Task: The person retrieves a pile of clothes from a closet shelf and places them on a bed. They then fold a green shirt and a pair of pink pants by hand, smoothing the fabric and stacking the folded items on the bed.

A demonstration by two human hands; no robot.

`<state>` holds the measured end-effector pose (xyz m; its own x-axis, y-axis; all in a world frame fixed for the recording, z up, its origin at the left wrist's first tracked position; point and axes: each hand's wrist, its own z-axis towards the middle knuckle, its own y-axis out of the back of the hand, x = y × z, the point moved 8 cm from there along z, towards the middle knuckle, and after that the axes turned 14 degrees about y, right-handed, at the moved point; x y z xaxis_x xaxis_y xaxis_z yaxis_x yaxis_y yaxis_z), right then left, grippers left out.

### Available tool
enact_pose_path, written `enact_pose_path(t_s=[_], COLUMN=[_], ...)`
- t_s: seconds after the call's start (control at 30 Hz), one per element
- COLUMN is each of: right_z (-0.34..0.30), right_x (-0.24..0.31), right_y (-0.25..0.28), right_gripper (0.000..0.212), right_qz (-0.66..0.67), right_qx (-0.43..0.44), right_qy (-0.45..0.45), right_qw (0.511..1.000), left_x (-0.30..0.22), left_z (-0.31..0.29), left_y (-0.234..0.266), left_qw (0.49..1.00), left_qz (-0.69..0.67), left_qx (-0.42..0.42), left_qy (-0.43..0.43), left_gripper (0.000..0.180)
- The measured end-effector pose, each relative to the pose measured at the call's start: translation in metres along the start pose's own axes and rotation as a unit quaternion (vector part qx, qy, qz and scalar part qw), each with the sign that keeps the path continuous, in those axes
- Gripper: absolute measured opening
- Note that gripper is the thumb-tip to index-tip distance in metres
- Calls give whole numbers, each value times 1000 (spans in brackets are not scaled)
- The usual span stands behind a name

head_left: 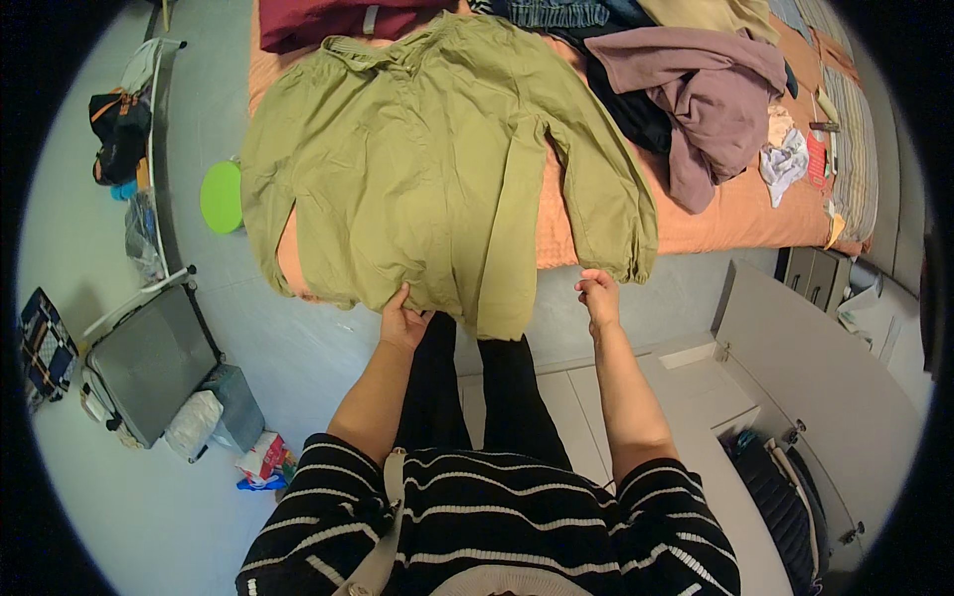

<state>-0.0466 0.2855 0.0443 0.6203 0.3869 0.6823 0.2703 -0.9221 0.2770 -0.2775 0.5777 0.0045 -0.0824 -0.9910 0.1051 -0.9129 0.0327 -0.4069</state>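
An olive-green jacket (397,179), long-sleeved and slightly wrinkled, lies spread over the edge of the bed, its collar toward the far side. Its lower part hangs past the edge toward me. My left hand (402,320) grips the bottom hem, thumb on top and some fingers beneath the fabric. At the gathered cuff of the right-side sleeve is my right hand (598,296), fingers curled together. Whether a bit of the cuff is caught in them cannot be made out.
The bed has an orange cover (696,226). A mauve garment (711,89) lies heaped on dark clothes at right, a dark red one (328,22) at far left. A green round stool (222,197) stands left of the bed. An opened cabinet panel (805,358) rises at right, a grey suitcase (149,368) at left.
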Motion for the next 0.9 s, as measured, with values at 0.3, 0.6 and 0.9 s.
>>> enact_pose_path(t_s=[0.3, 0.6, 0.9], right_z=[-65, 6, 16], right_x=[68, -1, -47], right_y=[-135, -26, 28], right_gripper=[75, 37, 13], right_qz=[-263, -159, -356], right_qx=[-14, 30, -45], right_qy=[239, 199, 164], right_qw=[935, 967, 919], left_x=[39, 47, 49], left_z=[-34, -44, -30], left_y=[27, 56, 84], left_qw=[992, 985, 989], left_qz=[24, 23, -55], left_qx=[-119, -163, -138], left_qy=[-33, -50, -9], left_gripper=[26, 14, 19])
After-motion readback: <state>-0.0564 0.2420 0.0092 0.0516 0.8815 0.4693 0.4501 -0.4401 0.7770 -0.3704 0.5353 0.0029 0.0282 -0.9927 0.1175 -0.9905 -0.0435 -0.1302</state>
